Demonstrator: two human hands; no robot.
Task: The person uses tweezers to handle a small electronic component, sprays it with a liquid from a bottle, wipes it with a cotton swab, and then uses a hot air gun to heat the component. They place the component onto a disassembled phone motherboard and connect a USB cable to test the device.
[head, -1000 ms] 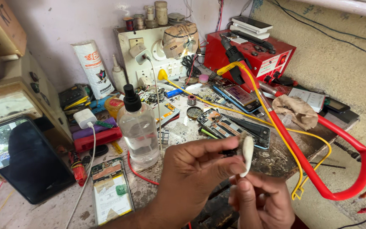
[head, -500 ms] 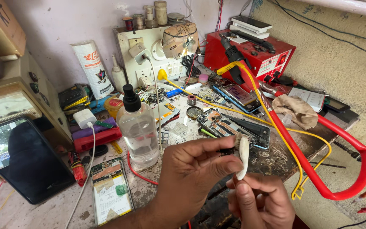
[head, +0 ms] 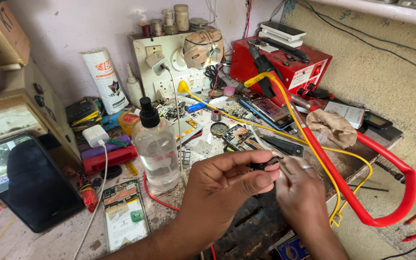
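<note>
Left hand point(head: 227, 185) pinching small dark part point(head: 262, 166); right hand point(head: 300, 192) closed, touching it; clear bottle point(head: 157, 147) near.

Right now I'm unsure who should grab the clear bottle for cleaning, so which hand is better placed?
Probably the left hand: it lies nearest the clear bottle, on its side of the bench. The right hand sits farther off. Both pinch a small dark part, so one grip must let go first.
</note>
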